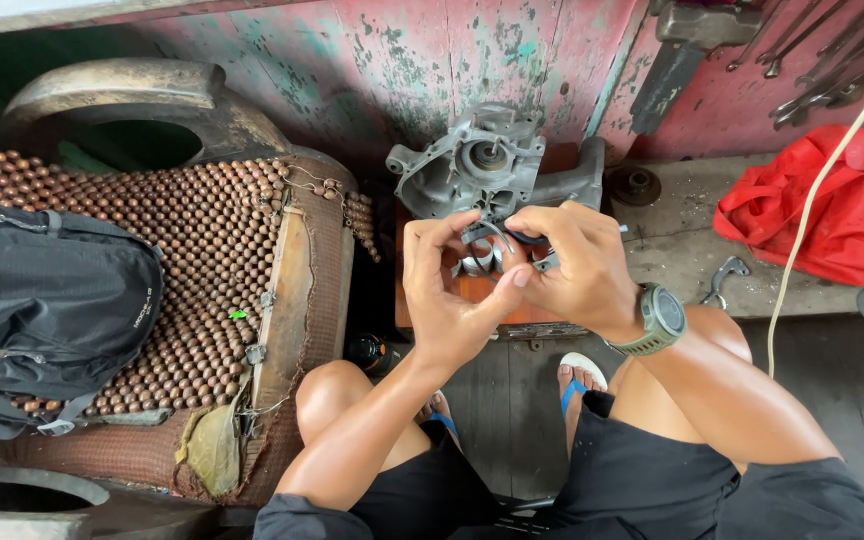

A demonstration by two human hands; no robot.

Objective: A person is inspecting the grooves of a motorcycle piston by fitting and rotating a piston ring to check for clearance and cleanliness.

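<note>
Bare forearms; a grey-green wristwatch (661, 320) just behind the right hand (577, 262); black shorts (642, 480); white flip-flops with blue straps (577, 378) below.

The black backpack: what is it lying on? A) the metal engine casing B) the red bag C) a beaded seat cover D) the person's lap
C: the backpack rests on the brown beaded seat cover at the left, well apart from the red bag and the engine casing.

low bench and concrete ledge, both loaded

grey engine casing (482, 170) sits on the wooden bench (472, 290); red bag (832, 215), wrench (722, 280) and round disc (637, 185) lie along the ledge (672, 240).
</note>
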